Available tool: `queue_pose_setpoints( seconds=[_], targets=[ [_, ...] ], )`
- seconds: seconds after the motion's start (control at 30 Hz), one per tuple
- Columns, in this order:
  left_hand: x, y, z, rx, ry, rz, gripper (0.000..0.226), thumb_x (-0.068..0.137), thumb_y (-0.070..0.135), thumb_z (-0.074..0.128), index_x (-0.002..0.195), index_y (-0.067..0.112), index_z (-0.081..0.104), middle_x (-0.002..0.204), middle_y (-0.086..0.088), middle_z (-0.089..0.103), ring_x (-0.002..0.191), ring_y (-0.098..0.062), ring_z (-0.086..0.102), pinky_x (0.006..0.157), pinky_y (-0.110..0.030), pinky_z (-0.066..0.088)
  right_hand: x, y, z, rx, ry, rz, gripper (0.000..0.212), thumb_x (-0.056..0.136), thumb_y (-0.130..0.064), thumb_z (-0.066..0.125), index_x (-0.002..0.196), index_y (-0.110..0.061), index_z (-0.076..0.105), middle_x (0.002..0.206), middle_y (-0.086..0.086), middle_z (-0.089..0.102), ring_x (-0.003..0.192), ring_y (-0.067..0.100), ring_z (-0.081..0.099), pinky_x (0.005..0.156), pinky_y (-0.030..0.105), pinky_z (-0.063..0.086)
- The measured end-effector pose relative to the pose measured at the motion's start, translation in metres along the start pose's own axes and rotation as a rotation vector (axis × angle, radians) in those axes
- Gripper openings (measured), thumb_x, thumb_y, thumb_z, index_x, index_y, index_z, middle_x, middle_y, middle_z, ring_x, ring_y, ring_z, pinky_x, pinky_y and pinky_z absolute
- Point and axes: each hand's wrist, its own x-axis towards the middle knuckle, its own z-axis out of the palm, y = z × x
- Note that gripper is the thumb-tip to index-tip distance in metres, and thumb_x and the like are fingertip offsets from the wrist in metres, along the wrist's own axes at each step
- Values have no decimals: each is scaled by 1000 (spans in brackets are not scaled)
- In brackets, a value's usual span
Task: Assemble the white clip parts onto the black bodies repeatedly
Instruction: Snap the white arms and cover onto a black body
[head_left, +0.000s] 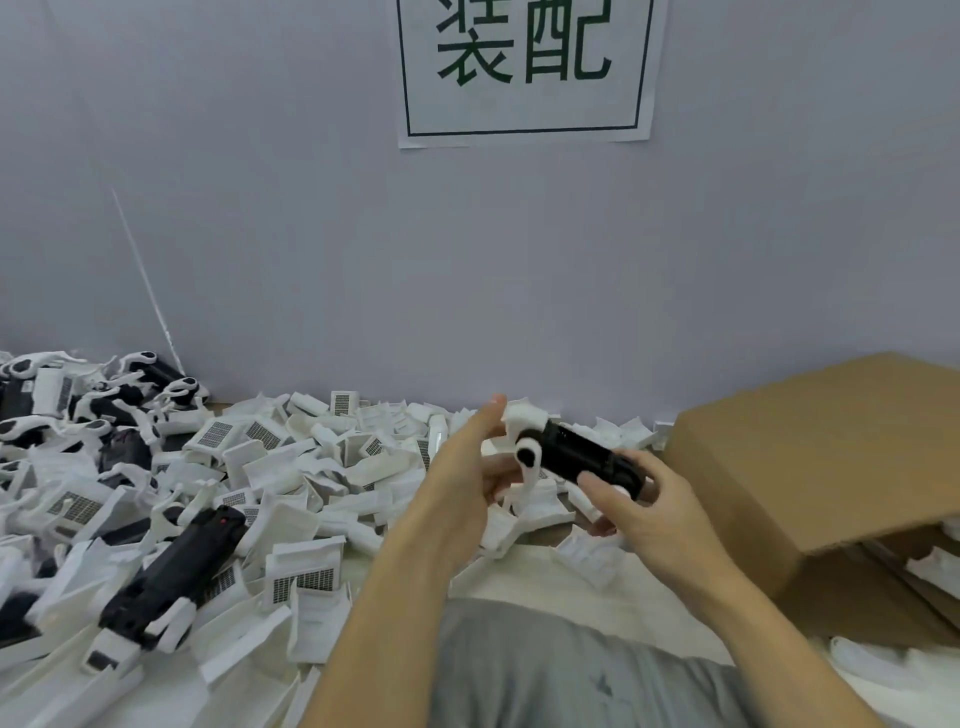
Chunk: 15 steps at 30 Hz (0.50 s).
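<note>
My right hand (641, 501) grips the black body (582, 457), fingers curled round its near end, and holds it up over the heap, slanting from upper left down to lower right. At its far end sits a white clip part (524, 423), touching the body, with a round white ring and a dark centre just below it. My left hand (467, 470) is up against that end, fingers fairly straight, the fingertips on the white piece, the thumb on the side nearest me; I cannot tell whether they actually pinch it. Beneath both hands lies a pile of loose white clip parts (291, 467), spreading left across the table. Among them, lower left, rests another black body with white pieces on it (171, 571). A brown cardboard box (810, 457) stands just right of my right hand.
</note>
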Motion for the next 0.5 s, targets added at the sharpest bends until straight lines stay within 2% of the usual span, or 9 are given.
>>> queue_pose_setpoints(
  seconds=[0.07,0.13,0.2,0.27,0.33,0.37,0.43,0.5],
  targets=[
    [4,-7,7,-46,46,74,37,93,51,63,108,17,67,99,-7,76,92,-20,63,87,-35,42,2,0,10,55,89,15,29,83,-39,78,104,-23,67,75,-4,71,75,28,73,55,21,52],
    [7,-15,17,-98,138,184,34,91,45,70,112,19,63,111,-3,70,98,-17,63,86,-35,50,3,1,19,41,164,25,31,82,-47,76,100,-23,67,74,-3,71,72,22,72,55,24,52],
    [9,-22,23,-94,235,243,36,88,43,75,111,24,55,112,0,62,99,-15,64,89,-38,57,3,4,23,48,242,64,36,83,-53,73,99,-21,67,73,-3,71,68,19,71,55,27,53],
    [11,-28,23,32,295,231,38,87,50,74,104,21,57,100,-2,66,87,-15,68,82,-36,61,5,6,21,87,303,97,40,83,-54,73,102,-19,65,73,-1,70,72,28,73,57,31,54],
    [9,-31,25,163,211,171,47,87,57,70,95,11,70,84,-4,76,74,-17,74,67,-29,60,5,9,18,73,336,102,44,82,-54,74,104,-18,62,77,1,70,66,20,70,61,33,55],
    [8,-34,29,209,134,138,50,87,60,69,91,10,74,80,-3,78,74,-18,76,65,-30,61,5,10,18,44,330,97,45,81,-55,75,105,-19,61,79,1,71,65,15,68,62,33,55],
    [7,-39,36,238,10,116,47,89,59,67,92,13,77,84,-1,79,79,-19,77,70,-34,61,2,13,21,-57,266,67,43,80,-52,77,107,-25,58,85,-3,73,73,12,70,67,35,57],
    [10,-44,39,151,16,128,35,95,49,65,99,16,74,89,-4,80,82,-19,77,74,-37,61,-1,17,28,-183,173,-2,37,80,-43,77,107,-30,55,87,-11,73,77,8,71,68,30,57]
  ],
)
